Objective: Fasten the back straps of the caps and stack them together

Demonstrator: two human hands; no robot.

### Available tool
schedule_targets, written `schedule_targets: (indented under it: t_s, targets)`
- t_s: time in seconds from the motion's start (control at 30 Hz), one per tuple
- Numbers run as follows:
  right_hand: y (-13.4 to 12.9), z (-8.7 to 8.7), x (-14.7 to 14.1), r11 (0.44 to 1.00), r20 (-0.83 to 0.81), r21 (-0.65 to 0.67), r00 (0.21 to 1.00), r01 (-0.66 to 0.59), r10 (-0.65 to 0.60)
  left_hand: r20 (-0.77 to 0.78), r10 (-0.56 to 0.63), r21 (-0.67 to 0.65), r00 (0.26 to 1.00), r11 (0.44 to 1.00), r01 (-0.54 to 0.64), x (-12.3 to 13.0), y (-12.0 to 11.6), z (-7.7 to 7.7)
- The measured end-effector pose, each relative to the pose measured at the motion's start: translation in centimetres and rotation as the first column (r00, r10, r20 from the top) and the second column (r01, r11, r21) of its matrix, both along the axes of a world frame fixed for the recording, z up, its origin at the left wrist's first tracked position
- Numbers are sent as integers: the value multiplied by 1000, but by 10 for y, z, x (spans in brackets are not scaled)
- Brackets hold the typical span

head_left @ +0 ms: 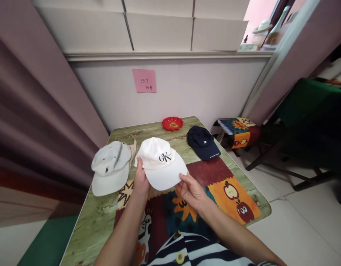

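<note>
On my head-camera feed, the white cap (159,166) is at frame centre over the counter (99,221), left grip (142,178) closed on its left side, right grip (191,189) pinching the brim's right edge.

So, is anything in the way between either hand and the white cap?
Nothing visible: the left hand grips the white cap at its side, the right hand at its brim. The grey cap lies to the left, the navy cap to the right.
</note>
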State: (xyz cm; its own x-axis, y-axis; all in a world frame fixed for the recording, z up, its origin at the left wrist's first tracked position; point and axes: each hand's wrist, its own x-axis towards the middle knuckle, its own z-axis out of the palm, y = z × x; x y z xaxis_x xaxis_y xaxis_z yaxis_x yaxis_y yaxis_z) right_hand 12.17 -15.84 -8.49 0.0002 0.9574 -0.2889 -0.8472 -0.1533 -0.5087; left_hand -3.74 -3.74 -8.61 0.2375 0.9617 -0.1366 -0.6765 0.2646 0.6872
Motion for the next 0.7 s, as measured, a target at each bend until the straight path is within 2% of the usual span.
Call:
schedule_targets:
  t_s: [0.1, 0.2, 0.27, 0.37, 0.43, 0.5, 0.6, 0.7]
  targets:
    - [18, 7, 21, 997, 54, -8, 995, 81, -80, -83, 31, 49, 996, 998, -27, 6, -10, -4]
    - [48, 20, 61, 974, 107, 86, 970, 209, -218, -300, -58, 55, 952, 995, 77, 9, -27, -15]
    - [70, 28, 92, 942, 130, 153, 938, 300, -320, -516, -73, 82, 853, 988, 134, 8, -38, -29]
    - [97, 27, 136, 884, 132, 169, 878, 437, -459, -730, 7, 193, 683, 961, 196, 3, -49, -51]
    - [107, 13, 160, 835, 189, 109, 813, 540, -551, -770, 42, 241, 637, 943, 229, -1, -52, -63]
    - [109, -10, 176, 783, 339, 3, 736, 622, -586, -781, 56, 259, 622, 935, 241, -4, -53, -68]
    - [99, -47, 190, 743, 434, -78, 694, 664, -575, -790, 63, 271, 610, 928, 255, -5, -53, -69]
    - [89, -71, 195, 710, 520, -110, 649, 695, -555, -791, 77, 289, 607, 922, 259, -5, -53, -71]
